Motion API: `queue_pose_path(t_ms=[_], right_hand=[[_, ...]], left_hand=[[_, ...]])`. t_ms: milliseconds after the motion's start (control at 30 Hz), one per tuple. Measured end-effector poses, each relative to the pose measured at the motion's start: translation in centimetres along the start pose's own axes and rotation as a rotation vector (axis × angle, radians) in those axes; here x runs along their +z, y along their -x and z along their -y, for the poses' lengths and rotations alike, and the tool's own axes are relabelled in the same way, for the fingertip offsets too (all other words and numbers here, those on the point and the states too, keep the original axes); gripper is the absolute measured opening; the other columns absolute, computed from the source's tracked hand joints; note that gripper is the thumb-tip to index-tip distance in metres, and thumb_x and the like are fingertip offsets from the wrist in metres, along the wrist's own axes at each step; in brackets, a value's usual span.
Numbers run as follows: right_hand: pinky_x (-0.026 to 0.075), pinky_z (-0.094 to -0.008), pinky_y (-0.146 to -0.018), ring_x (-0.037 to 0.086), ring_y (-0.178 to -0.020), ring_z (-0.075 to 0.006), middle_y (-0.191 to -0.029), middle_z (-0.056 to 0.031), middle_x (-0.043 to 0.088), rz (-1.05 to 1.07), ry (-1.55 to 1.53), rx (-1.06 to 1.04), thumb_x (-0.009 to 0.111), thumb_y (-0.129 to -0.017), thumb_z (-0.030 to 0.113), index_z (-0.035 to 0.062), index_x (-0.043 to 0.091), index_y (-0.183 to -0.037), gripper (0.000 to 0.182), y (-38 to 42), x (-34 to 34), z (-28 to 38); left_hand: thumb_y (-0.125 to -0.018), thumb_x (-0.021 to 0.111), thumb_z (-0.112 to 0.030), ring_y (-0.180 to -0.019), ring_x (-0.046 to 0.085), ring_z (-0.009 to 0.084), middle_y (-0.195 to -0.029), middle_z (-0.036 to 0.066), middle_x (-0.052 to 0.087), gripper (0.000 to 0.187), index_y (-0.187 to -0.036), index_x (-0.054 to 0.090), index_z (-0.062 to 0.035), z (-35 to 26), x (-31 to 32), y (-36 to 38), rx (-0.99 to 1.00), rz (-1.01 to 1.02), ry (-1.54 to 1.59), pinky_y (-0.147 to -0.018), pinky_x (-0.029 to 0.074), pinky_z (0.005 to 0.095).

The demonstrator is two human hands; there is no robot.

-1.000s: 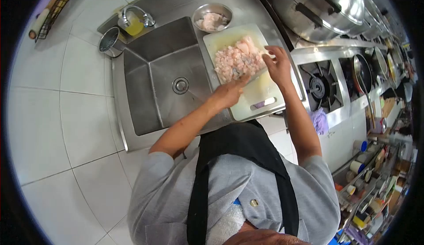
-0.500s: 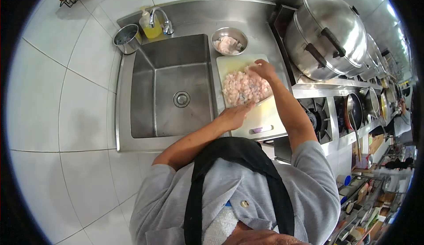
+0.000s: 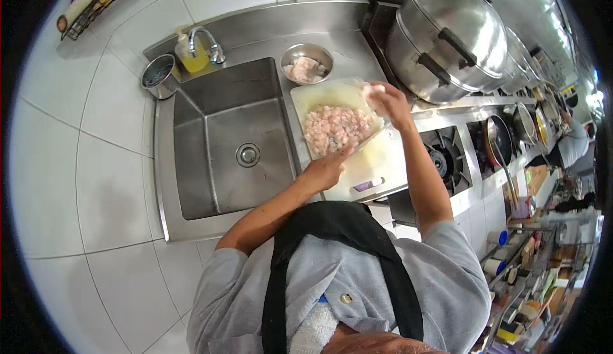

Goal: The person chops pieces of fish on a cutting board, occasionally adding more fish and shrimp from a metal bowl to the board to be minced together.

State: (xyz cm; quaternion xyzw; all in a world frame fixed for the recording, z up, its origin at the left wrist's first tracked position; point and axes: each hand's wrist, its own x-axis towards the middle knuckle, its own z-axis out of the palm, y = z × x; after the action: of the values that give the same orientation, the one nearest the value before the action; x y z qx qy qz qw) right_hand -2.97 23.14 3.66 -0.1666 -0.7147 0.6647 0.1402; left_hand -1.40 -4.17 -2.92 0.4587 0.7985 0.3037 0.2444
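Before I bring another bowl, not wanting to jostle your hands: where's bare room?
Steel counter between the metal bowl and big pot, and sink floor around the drain. Crowded: cutting board, with chopped meat, left hand and right hand; beside faucet, soap bottle and container.

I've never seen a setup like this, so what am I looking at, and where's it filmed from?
There's no machine here: these are a person's bare hands, seen by one camera worn on their head, looking forward and down. On the pale board beside the sink lies a heap of chopped pieces, probably meat. Beyond it, a metal bowl holds larger chunks. The left hand seems to hold a knife, mostly hidden. The right hand, at the board's right side, seems to pinch a pale lump.
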Motion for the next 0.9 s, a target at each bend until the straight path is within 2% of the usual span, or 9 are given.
queue_pose_path(t_ms=[133,233,267,367,400,667,767,833,900], right_hand=[[0.044,-0.0219,-0.066,0.055,-0.076,-0.0065,-0.093,0.0004,0.065,0.058,0.122,0.052,0.075,-0.080,0.000,0.0070,0.064,-0.119,0.041,10.3,-1.8,-0.9],[0.051,-0.0325,-0.079,0.063,-0.094,-0.0203,-0.106,-0.0085,0.065,0.091,0.476,-0.063,0.076,-0.077,0.002,0.0074,0.061,-0.120,0.046,14.3,-1.1,-6.6],[0.052,-0.0386,-0.087,0.064,-0.103,-0.0306,-0.117,-0.0137,0.063,0.108,0.626,-0.166,0.076,-0.077,0.006,0.0072,0.060,-0.121,0.047,15.4,-1.1,-7.0],[0.052,-0.0404,-0.088,0.063,-0.106,-0.0340,-0.122,-0.0153,0.061,-0.058,0.626,-0.313,0.077,-0.078,0.011,0.0072,0.060,-0.121,0.046,16.9,-0.4,-7.4],[0.052,-0.0420,-0.089,0.062,-0.107,-0.0367,-0.118,-0.0175,0.061,-0.084,0.518,-0.205,0.075,-0.080,0.014,0.0054,0.061,-0.119,0.042,17.5,0.0,-5.5],[0.053,-0.0423,-0.090,0.064,-0.104,-0.0379,-0.116,-0.0174,0.062,-0.023,0.587,-0.130,0.069,-0.080,0.012,0.0012,0.063,-0.113,0.034,16.3,-0.2,-7.1],[0.053,-0.0419,-0.090,0.064,-0.104,-0.0373,-0.115,-0.0172,0.062,-0.019,0.556,-0.094,0.069,-0.081,0.011,0.0006,0.062,-0.114,0.035,16.1,-0.4,-6.9],[0.053,-0.0416,-0.090,0.064,-0.104,-0.0369,-0.114,-0.0172,0.062,-0.010,0.516,-0.086,0.069,-0.082,0.011,0.0006,0.062,-0.114,0.034,16.4,-0.2,-6.7],[0.053,-0.0413,-0.089,0.064,-0.104,-0.0368,-0.114,-0.0173,0.062,0.007,0.509,-0.095,0.069,-0.083,0.012,0.0008,0.063,-0.114,0.034,16.2,-0.3,-7.5]], left_hand=[[-0.096,0.054,-0.011,-0.135,0.048,0.0384,-0.149,0.021,0.048,0.065,-0.157,0.030,-0.0133,-1.1,-1.2,0.1,-0.013,0.001,0.062,-0.113,0.039,0.0436],[-0.100,0.054,-0.021,-0.125,0.056,0.0426,-0.144,0.025,0.051,0.065,-0.159,0.026,-0.0201,-2.0,-2.1,0.1,-0.089,0.092,0.014,-0.107,0.045,0.0461],[-0.100,0.053,-0.020,-0.126,0.054,0.0452,-0.142,0.029,0.051,0.065,-0.159,0.025,-0.0182,-0.7,-0.9,0.0,-0.008,0.017,0.023,-0.107,0.044,0.0460],[-0.100,0.050,-0.015,-0.121,0.054,0.0494,-0.135,0.033,0.052,0.064,-0.158,0.024,-0.0148,-2.0,-2.0,0.9,-0.048,0.050,-0.053,-0.102,0.044,0.0504],[-0.100,0.049,-0.015,-0.117,0.056,0.0500,-0.131,0.033,0.054,0.064,-0.159,0.023,-0.0149,-2.5,-2.5,1.6,-0.039,0.055,-0.049,-0.100,0.045,0.0515],[-0.100,0.049,-0.014,-0.098,0.061,0.0497,-0.106,0.031,0.061,0.065,-0.159,0.022,-0.0121,-7.4,-5.9,7.1,-0.136,0.275,-0.273,-0.090,0.047,0.0558],[-0.100,0.050,-0.013,-0.099,0.060,0.0505,-0.107,0.032,0.061,0.065,-0.159,0.022,-0.0121,-8.0,-5.7,6.3,-0.192,0.294,-0.195,-0.089,0.048,0.0559],[-0.100,0.049,-0.013,-0.104,0.060,0.0502,-0.115,0.032,0.060,0.063,-0.158,0.023,-0.0117,-3.5,-0.3,3.3,0.087,0.016,-0.066,-0.091,0.048,0.0540],[-0.100,0.048,-0.012,-0.112,0.059,0.0484,-0.126,0.031,0.058,0.061,-0.157,0.026,-0.0102,-4.1,0.9,-0.9,-0.007,0.088,-0.090,-0.095,0.048,0.0504]])
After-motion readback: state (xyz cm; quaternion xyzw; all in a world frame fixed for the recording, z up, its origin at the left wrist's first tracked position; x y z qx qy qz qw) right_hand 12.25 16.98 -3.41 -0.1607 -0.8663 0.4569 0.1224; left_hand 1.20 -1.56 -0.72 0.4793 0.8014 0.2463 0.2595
